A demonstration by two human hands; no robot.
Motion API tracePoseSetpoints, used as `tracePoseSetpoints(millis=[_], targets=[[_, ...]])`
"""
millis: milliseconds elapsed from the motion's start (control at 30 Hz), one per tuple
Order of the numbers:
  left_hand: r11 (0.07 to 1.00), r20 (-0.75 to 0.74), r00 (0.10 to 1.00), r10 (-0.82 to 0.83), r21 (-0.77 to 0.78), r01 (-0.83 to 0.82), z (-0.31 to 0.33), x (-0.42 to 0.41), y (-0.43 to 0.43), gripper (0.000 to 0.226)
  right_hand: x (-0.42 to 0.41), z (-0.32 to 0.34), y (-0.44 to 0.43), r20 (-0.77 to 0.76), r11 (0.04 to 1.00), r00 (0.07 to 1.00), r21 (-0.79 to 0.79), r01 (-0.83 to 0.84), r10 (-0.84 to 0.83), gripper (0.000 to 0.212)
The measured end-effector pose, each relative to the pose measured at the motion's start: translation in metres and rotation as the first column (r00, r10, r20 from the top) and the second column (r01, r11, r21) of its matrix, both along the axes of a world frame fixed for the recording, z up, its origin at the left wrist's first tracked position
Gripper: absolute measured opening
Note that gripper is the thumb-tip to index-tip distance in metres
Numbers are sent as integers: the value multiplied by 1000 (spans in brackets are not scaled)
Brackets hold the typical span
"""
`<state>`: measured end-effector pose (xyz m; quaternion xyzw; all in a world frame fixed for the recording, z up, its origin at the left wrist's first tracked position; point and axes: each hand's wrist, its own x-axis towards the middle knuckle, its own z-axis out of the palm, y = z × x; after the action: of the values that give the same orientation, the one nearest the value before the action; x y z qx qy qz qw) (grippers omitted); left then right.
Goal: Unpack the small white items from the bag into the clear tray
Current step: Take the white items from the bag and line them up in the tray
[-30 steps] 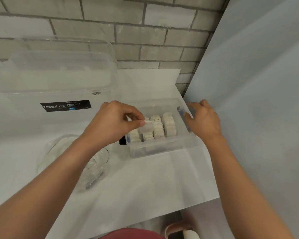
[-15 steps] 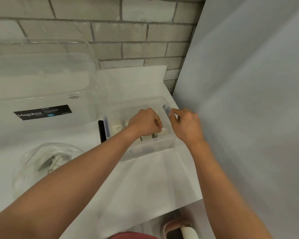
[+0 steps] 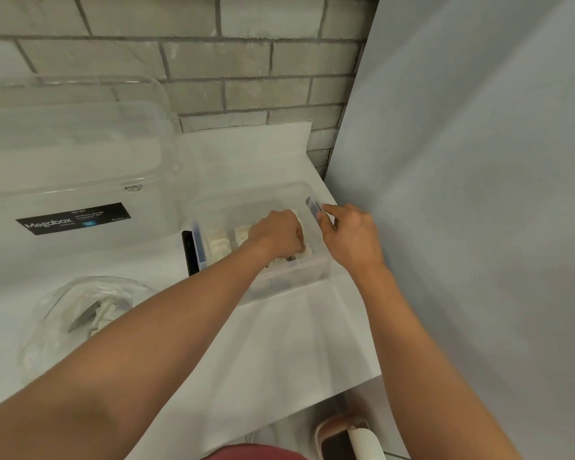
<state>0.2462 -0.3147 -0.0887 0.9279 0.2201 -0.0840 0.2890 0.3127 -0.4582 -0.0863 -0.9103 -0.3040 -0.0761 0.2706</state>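
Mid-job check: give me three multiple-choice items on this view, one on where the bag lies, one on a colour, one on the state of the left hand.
1. Where does the bag lie relative to the clear tray?
A. Left of it, nearer the person
B. Inside it
C. Behind it, against the wall

2. What colour is the Megabox label?
A. Red
B. Black
C. Yellow

3. The left hand is:
A. Flat on the table
B. Lifted clear above the tray
C. Closed, down inside the tray

Answers: 1 A, the bag sits at lower left; 2 B, white lettering on black; 3 C, curled fingers among the small white items.
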Motion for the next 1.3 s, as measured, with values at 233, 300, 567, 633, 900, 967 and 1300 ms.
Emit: tracePoseSetpoints(millis=[233, 300, 567, 633, 900, 967, 1300], targets=[[997, 314, 948, 45, 46, -63, 43, -77, 13, 24, -7, 18, -7, -25, 994, 999, -104, 41, -44, 49], [992, 407, 911, 63, 75, -102, 52, -114, 24, 24, -22, 25, -8, 0, 994, 996, -55, 90, -90, 50], [906, 562, 781, 272, 123, -404, 45, -272, 97, 26, -158, 41, 40, 12, 970, 993, 211, -118, 118, 31], [880, 557, 770, 311, 138, -455, 36, -303, 111, 28, -199, 36, 62, -8, 934, 969, 268, -235, 246, 29], [874, 464, 828, 314, 201, -443, -9, -382, 133, 16, -305, 4, 130, -118, 817, 810, 142, -559, 575, 20], [884, 422, 861, 282, 233, -404, -17, -386, 133, 15, -308, -6, 139, -135, 839, 834, -36, -543, 535, 20], [958, -2, 992, 126, 260, -121, -35, -386, 134, 74, -296, -34, 155, -238, 811, 934, -467, -351, 267, 22]])
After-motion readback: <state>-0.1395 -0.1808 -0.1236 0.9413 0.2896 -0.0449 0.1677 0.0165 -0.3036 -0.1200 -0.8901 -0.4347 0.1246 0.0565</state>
